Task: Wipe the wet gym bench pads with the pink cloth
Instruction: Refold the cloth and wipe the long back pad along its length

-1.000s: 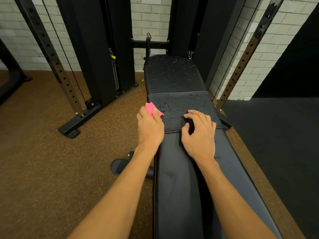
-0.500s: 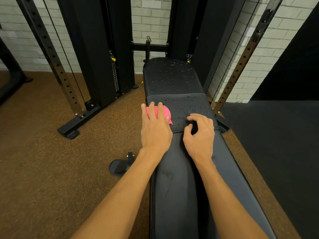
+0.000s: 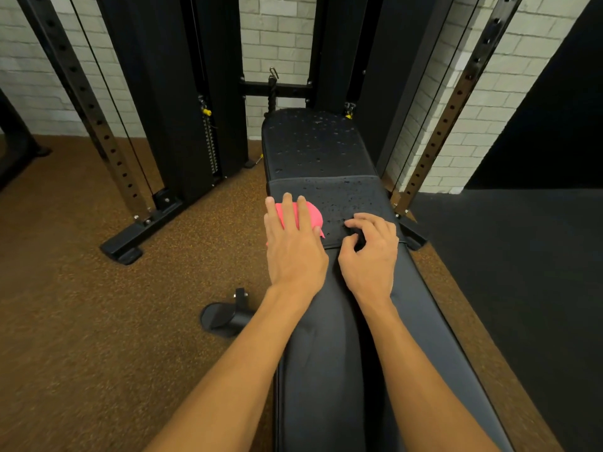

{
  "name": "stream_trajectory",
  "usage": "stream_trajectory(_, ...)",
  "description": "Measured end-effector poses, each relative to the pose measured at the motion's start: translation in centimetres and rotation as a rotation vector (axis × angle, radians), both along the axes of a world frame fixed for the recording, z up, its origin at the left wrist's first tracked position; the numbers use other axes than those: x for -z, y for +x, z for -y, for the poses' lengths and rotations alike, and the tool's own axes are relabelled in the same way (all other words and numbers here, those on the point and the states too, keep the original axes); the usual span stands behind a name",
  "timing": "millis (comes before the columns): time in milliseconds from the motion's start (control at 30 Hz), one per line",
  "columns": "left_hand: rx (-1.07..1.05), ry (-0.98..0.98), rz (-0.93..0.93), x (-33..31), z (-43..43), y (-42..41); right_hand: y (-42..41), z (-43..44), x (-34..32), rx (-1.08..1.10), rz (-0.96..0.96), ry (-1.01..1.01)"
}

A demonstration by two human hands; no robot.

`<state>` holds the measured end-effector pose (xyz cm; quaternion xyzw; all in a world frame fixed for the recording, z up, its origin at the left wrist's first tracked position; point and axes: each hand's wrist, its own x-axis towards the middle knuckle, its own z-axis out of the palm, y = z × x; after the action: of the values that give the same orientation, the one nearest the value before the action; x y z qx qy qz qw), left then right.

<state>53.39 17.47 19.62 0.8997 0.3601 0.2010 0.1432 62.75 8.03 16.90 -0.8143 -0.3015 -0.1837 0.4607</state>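
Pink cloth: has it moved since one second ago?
Yes. The pink cloth moved right, from the left edge of the middle pad onto it, under the left hand.

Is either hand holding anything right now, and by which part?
Nothing is gripped. The left hand presses the pink cloth flat under straight fingers; the right hand rests on the wet pad.

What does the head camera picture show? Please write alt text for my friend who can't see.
A person's left hand presses a pink cloth on a black gym bench pad speckled with water drops. The right hand rests beside it, fingers curled. A second wet pad lies beyond, toward a brick wall.
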Motion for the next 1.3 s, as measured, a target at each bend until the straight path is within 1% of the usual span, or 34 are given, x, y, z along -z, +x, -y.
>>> stream_trajectory(100, 0.112, -0.019, -0.025, -0.2, 0.8, -0.8, 0.0, 0.0, -0.2, -0.008, -0.02, 0.026)
stream_trajectory(167, 0.187, -0.069, -0.001, -0.9, 0.3, -1.6, -0.1, 0.1, -0.3, -0.019, -0.048, 0.049)
stream_trajectory(233, 0.241, -0.227, 0.099, -1.6, -0.6, -2.8, -0.2, 0.2, -0.5, -0.024, -0.084, 0.069)
stream_trajectory(300, 0.209, -0.401, 0.242, -2.0, -1.3, -4.2, -0.4, 0.1, -0.8, -0.029, -0.086, 0.047)
stream_trajectory(400, 0.073, -0.447, 0.406, -2.1, -2.3, -6.1, -1.7, -1.0, -1.4, -0.038, -0.057, 0.035)
stream_trajectory(500, -0.03, -0.549, 0.472, -1.9, -3.5, -6.9, -4.3, -3.5, -2.4, -0.108, -0.043, 0.015)
stream_trajectory(600, -0.088, -0.625, 0.503, -1.8, -4.5, -7.5, -6.5, -5.7, -2.5, -0.12, -0.023, -0.133)
stream_trajectory(700, -0.108, -0.647, 0.532, -1.5, -5.1, -8.0, -7.6, -6.3, -1.4, -0.069, 0.071, -0.32)
stream_trajectory(767, -0.115, -0.665, 0.519, -1.5, -5.3, -8.1, -7.4, -6.1, -1.1, -0.078, 0.091, -0.369)
stream_trajectory(867, -0.102, -0.674, 0.461, -2.1, -5.0, -7.8, -6.6, -4.9, -1.2, -0.072, 0.066, -0.386)
stream_trajectory(967, -0.061, -0.704, 0.379, -3.3, -4.4, -6.8, -4.6, -3.2, -1.2, 0.001, 0.019, -0.383)
stream_trajectory(1033, -0.036, -0.733, 0.356, -3.7, -4.2, -5.5, -3.2, -2.7, -1.5, 0.059, -0.018, -0.373)
stream_trajectory(1100, -0.055, -0.762, 0.357, -3.6, -4.4, -4.0, -2.5, -3.4, -2.1, 0.093, -0.05, -0.353)
stream_trajectory(1133, -0.077, -0.78, 0.364, -3.6, -4.6, -3.2, -2.6, -4.0, -2.4, 0.083, -0.056, -0.341)
stream_trajectory(1200, -0.136, -0.842, 0.407, -3.5, -5.0, -1.8, -3.4, -4.9, -2.6, -0.017, -0.031, -0.323)
stream_trajectory(1300, -0.218, -0.978, 0.55, -2.8, -5.0, -0.1, -4.3, -3.8, -1.9, -0.2, 0.045, -0.336)
